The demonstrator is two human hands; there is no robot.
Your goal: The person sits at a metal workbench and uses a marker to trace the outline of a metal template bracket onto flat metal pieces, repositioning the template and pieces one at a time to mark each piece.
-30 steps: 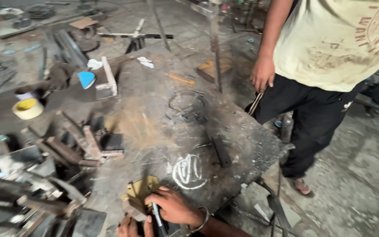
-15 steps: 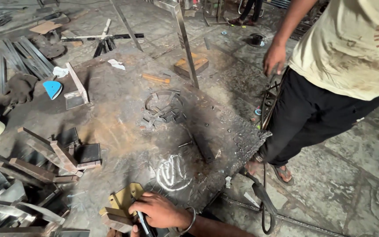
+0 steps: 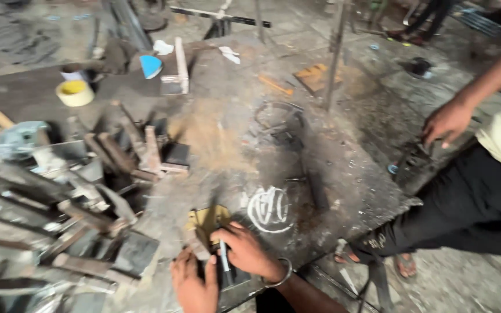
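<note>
Right hand [image 3: 247,252] grips a marker [image 3: 225,262]; left hand [image 3: 195,284] flat, seemingly on yellow plate [image 3: 207,220].

Scrap metal and tools are strewn across a workshop bench.

A heap of cut steel offcuts [image 3: 59,220] is piled at the left edge of the worn metal table [image 3: 221,133], where a white chalk scribble [image 3: 269,209] is drawn near the front. A roll of yellow tape [image 3: 75,92] and a blue triangular piece [image 3: 150,65] are seen farther back. A bystander in dark trousers [image 3: 471,214] is stationed at the right.
</note>
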